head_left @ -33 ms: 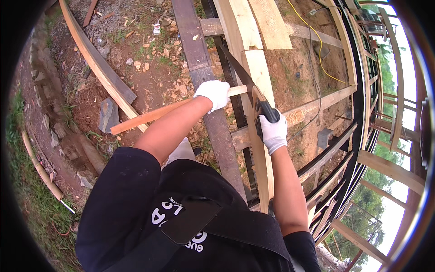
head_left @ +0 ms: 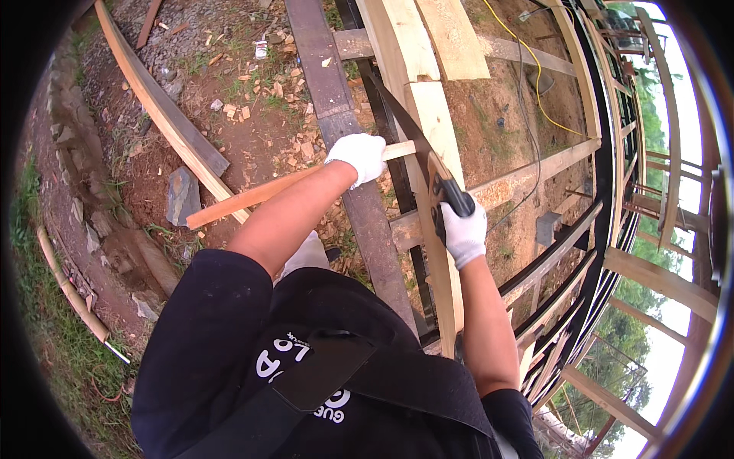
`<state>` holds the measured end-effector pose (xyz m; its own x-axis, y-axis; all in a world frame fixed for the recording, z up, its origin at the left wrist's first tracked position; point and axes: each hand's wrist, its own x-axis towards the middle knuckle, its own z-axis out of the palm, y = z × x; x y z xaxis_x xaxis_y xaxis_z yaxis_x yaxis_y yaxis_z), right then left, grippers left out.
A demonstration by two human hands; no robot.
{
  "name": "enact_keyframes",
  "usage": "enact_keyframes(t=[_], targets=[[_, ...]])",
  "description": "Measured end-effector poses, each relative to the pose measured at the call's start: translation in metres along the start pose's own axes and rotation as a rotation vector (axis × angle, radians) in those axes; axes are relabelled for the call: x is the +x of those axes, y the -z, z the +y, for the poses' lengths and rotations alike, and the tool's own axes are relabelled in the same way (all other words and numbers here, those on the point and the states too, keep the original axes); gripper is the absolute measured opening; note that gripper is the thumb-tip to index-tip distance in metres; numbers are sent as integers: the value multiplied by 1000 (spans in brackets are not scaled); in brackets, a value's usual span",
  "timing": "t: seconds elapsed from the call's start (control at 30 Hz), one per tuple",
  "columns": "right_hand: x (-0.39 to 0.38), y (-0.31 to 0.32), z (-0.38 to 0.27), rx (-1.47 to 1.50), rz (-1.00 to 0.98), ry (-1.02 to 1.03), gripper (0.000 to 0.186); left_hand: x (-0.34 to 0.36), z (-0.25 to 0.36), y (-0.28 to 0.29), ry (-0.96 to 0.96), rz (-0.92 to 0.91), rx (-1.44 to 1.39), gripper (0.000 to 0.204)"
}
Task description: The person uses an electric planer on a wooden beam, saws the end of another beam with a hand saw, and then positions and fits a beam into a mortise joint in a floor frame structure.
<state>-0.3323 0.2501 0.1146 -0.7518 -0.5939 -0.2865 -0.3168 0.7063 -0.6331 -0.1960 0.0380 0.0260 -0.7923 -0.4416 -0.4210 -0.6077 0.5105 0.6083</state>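
A handsaw [head_left: 405,115] with a dark blade and black handle is in my gloved right hand [head_left: 464,231], fingers wrapped round its grip. The blade points away from me and lies against the right end of a narrow wooden strip [head_left: 233,206]. My left hand [head_left: 358,161], also in a white glove, is closed over the strip near that end. The strip slants down to the left, beneath my left forearm. Under the saw runs a long pale timber beam [head_left: 434,115]; whether the blade touches it I cannot tell.
A dark painted beam [head_left: 340,122] runs left of the pale one, with cross timbers between the beams. A loose long plank [head_left: 149,99] and a grey stone [head_left: 183,195] lie at left among wood chips. A yellow cable [head_left: 537,80] trails over soil at right.
My right hand and the saw have shifted slightly back toward me. The left hand and the wooden strip stay nearly where they were.
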Motion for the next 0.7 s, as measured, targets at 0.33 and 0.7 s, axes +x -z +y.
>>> enact_keyframes(t=[0.33, 0.7], targets=[[-37, 16, 17, -105, 54, 22, 21, 6, -3, -9, -6, 25, -9, 30], [-142, 95, 8, 65, -2, -4, 25, 9, -7, -11, -20, 26, -7, 33]])
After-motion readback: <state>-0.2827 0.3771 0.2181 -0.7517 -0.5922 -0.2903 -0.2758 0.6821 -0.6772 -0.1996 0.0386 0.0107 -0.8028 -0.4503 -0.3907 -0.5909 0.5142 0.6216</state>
